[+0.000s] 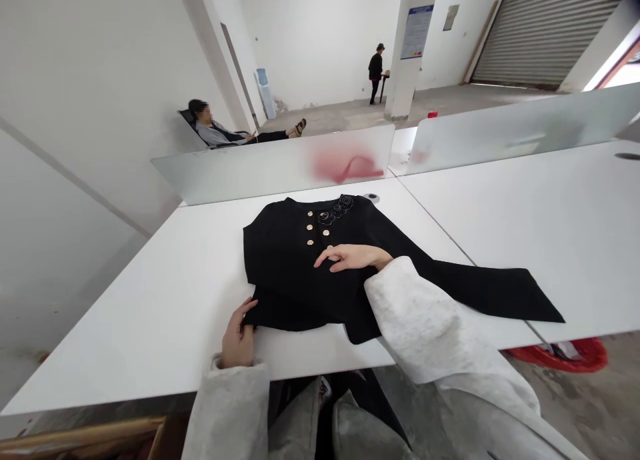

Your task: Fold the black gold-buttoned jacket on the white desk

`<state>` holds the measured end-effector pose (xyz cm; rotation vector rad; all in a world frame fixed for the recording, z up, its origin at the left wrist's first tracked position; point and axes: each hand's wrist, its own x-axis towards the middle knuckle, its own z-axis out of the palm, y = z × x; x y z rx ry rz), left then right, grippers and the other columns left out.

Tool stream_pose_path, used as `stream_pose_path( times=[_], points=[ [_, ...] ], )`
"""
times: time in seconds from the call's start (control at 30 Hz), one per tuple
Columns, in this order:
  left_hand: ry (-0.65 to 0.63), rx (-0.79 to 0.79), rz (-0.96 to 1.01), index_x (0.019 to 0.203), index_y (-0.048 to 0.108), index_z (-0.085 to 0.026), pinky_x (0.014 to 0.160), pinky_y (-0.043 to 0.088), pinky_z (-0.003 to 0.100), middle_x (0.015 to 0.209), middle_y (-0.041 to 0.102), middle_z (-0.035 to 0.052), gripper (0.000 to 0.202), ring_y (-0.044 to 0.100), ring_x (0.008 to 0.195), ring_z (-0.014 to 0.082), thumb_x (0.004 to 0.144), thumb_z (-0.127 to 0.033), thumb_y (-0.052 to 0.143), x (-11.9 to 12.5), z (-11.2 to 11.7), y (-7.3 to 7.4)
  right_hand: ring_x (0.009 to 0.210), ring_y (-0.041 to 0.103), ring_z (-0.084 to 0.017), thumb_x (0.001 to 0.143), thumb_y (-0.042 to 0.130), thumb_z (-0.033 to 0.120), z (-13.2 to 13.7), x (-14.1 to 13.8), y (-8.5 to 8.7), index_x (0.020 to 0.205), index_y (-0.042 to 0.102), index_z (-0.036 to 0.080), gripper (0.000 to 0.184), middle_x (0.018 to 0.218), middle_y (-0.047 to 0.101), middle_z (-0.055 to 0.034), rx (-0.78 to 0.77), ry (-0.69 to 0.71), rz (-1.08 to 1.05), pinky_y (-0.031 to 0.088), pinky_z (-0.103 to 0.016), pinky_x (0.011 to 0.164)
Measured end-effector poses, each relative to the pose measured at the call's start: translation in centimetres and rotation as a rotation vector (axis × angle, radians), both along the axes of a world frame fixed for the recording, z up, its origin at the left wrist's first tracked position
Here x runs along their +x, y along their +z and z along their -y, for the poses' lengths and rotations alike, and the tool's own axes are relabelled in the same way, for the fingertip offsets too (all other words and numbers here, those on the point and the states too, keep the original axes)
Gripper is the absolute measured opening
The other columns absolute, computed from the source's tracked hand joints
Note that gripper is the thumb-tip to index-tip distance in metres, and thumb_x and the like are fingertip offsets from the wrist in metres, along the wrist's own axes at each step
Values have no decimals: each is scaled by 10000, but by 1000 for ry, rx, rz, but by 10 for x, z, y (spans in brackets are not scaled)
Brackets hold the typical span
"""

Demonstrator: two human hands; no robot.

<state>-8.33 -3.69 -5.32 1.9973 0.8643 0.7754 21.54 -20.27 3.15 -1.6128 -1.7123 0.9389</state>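
Observation:
A black long-sleeved cardigan (295,273) lies spread on a white table (140,340), with several gold buttons (317,228) and dark floral embroidery (335,210) near its neckline. One sleeve stretches right across the table edge. My left hand (237,333) is at the near hem, with its fingers closed on the edge of the cloth. My right hand (353,257) rests flat on the chest of the cardigan, holding nothing. A pale grey sleeve covers each of my forearms.
Frosted partitions (273,165) stand along the far table edge. A second white table (540,213) adjoins on the right. Below it, a red basin (560,355) sits on the concrete floor. Beyond the partition, one person reclines (215,125) and another stands (376,73).

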Motion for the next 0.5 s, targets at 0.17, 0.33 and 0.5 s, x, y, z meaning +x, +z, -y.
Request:
stream_pose_path(
  times=[0.17, 0.33, 0.5],
  points=[
    [-45, 95, -48, 1093, 625, -232, 967, 466, 356, 1332, 527, 26, 412, 467, 1249, 226, 779, -205, 360, -1, -2, -5, 778, 581, -134, 851, 516, 222, 33, 6, 20, 1213, 571, 213, 367, 973, 631, -23, -71, -152, 227, 450, -263, 749],
    [17, 281, -91, 1090, 631, -218, 985, 431, 422, 1310, 544, 70, 387, 509, 1192, 264, 798, -193, 379, -5, -3, -2, 981, 611, -196, 910, 372, 299, 144, 10, 14, 1304, 471, 237, 410, 1120, 642, -54, 81, -706, 425, 467, -342, 877],
    [-105, 665, 73, 1052, 643, -241, 1095, 280, 484, 1191, 633, 59, 351, 546, 1150, 256, 794, -129, 434, 11, 19, 3, 1167, 531, -299, 854, 375, 322, 272, 27, -48, 1219, 563, 186, 433, 1237, 591, -129, -88, -1141, 668, 417, -460, 991]
  ],
)
